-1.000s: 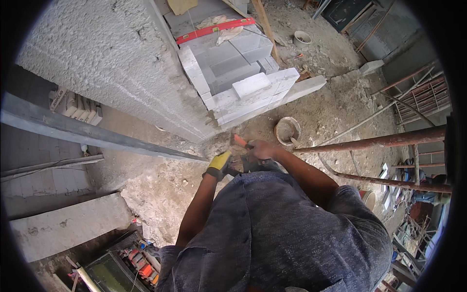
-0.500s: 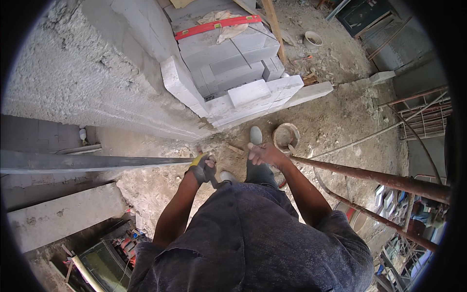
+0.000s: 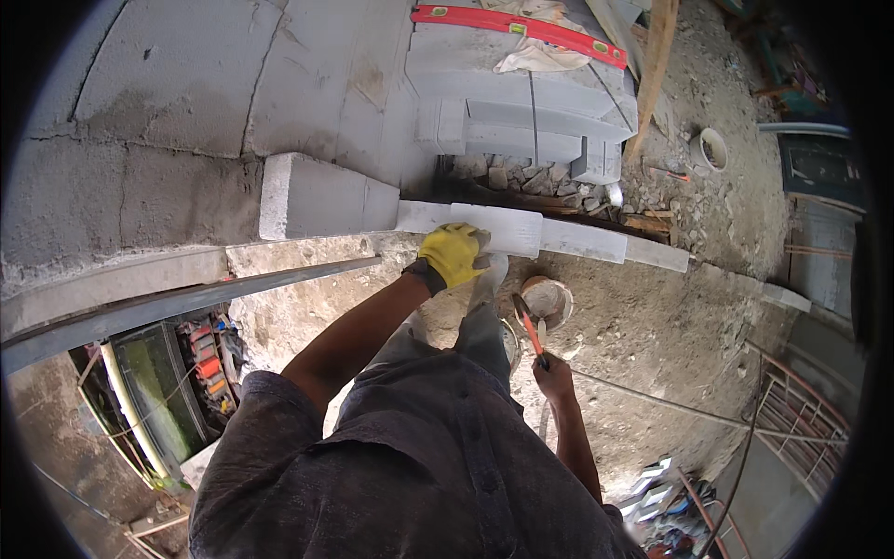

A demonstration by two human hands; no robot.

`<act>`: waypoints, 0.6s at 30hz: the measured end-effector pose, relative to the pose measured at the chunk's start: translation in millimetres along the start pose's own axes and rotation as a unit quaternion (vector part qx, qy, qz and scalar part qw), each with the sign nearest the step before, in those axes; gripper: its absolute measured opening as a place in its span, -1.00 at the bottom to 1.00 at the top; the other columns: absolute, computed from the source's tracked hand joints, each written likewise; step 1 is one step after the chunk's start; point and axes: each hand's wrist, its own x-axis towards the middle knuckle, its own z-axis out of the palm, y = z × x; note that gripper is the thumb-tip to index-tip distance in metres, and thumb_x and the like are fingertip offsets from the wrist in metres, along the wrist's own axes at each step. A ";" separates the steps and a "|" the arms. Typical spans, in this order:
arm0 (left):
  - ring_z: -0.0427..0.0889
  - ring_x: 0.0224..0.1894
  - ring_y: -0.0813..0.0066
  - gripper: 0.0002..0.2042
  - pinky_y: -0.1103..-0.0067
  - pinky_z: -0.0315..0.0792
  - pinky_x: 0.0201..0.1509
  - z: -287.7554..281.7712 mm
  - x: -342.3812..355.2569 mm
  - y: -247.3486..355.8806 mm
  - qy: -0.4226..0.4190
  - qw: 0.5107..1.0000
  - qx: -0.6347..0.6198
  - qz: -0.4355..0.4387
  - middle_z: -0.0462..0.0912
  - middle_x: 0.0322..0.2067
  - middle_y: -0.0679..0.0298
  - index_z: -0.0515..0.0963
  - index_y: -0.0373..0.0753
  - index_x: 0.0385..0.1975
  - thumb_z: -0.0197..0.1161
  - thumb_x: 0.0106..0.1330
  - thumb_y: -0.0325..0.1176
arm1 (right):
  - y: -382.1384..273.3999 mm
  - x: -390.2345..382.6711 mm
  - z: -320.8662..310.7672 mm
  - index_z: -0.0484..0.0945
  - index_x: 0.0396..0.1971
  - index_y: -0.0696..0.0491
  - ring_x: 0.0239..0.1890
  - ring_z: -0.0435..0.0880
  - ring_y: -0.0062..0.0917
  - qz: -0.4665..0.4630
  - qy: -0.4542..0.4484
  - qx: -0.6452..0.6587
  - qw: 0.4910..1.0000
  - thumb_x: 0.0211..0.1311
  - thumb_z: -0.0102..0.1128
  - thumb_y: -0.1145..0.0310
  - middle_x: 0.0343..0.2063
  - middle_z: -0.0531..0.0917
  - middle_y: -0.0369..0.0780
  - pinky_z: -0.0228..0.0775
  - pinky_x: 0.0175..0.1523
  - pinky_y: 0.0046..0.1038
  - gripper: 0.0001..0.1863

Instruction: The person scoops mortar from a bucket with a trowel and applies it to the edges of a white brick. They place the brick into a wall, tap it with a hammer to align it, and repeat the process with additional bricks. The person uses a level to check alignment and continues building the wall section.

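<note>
My left hand point(image 3: 452, 253), in a yellow glove with a dark cuff, is closed on the near left part of a pale building block point(image 3: 510, 229). That block sits on a low row of similar blocks point(image 3: 587, 240). Some of its near edge is hidden by the glove. Lower and to the right, my bare right hand point(image 3: 553, 374) grips a hammer point(image 3: 533, 333) by its orange and black handle. The dark head points up and away, beside a round mortar bucket point(image 3: 546, 303) on the ground.
A red spirit level point(image 3: 521, 26) and a cloth lie on stacked grey blocks beyond the row. Rubble point(image 3: 535, 181) fills a gap behind it. One large block point(image 3: 321, 198) stands at left. A long metal bar point(image 3: 196, 303) crosses the left side. A white bucket point(image 3: 710, 149) stands far right.
My view has turned and moved closer to the block row. My left hand has reached forward onto the block. My right hand, earlier without the hammer, now holds it.
</note>
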 end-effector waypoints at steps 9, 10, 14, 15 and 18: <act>0.07 0.51 -0.09 -0.30 -0.25 -0.14 0.43 40.2 62.6 9.8 -0.002 0.998 0.043 -0.040 0.07 0.51 0.07 0.15 0.08 0.50 0.11 0.32 -0.07 | 100.8 -36.8 -48.4 0.73 -0.32 0.15 -0.28 0.80 -0.18 0.319 -0.205 -0.155 0.912 0.16 0.29 0.06 -0.43 0.76 -0.02 0.52 -0.20 -0.20 -0.60; 0.09 0.50 -0.09 -0.33 -0.24 -0.14 0.43 45.7 65.6 10.0 -0.006 0.998 0.047 -0.044 0.09 0.50 0.08 0.15 0.08 0.50 0.07 0.35 -0.08 | 112.7 -34.0 -55.9 0.73 -0.33 0.14 -0.31 0.80 -0.20 0.315 -0.220 -0.158 0.910 0.16 0.29 0.01 -0.44 0.76 -0.04 0.53 -0.21 -0.22 -0.57; 0.23 0.41 -0.03 -0.41 -0.19 -0.06 0.43 51.7 70.5 3.7 0.023 0.998 0.017 -0.048 0.29 0.38 0.11 0.24 0.08 0.47 -0.01 0.40 -0.16 | 108.4 -13.9 -69.8 0.70 -0.42 0.13 -0.39 0.79 -0.25 0.296 -0.226 -0.102 0.923 0.16 0.32 -0.08 -0.49 0.75 -0.09 0.54 -0.24 -0.26 -0.51; 0.26 0.39 -0.01 -0.42 -0.17 -0.05 0.44 55.5 70.4 1.9 0.041 0.998 0.015 -0.048 0.33 0.34 0.12 0.26 0.07 0.46 0.00 0.39 -0.17 | 101.8 -10.3 -75.0 0.69 -0.45 0.13 -0.41 0.79 -0.26 0.290 -0.214 -0.074 0.930 0.16 0.33 -0.08 -0.51 0.74 -0.11 0.54 -0.24 -0.27 -0.52; 0.32 0.28 0.05 -0.34 -0.08 0.02 0.45 48.7 71.2 -2.6 0.040 0.999 0.016 -0.028 0.40 0.21 0.11 0.34 0.06 0.41 0.22 0.24 -0.12 | 125.7 3.5 -70.0 0.59 -0.60 0.07 -0.64 0.59 -0.49 0.275 -0.216 -0.139 0.926 0.20 0.32 0.19 -0.69 0.58 -0.29 0.37 -0.50 -0.38 -0.71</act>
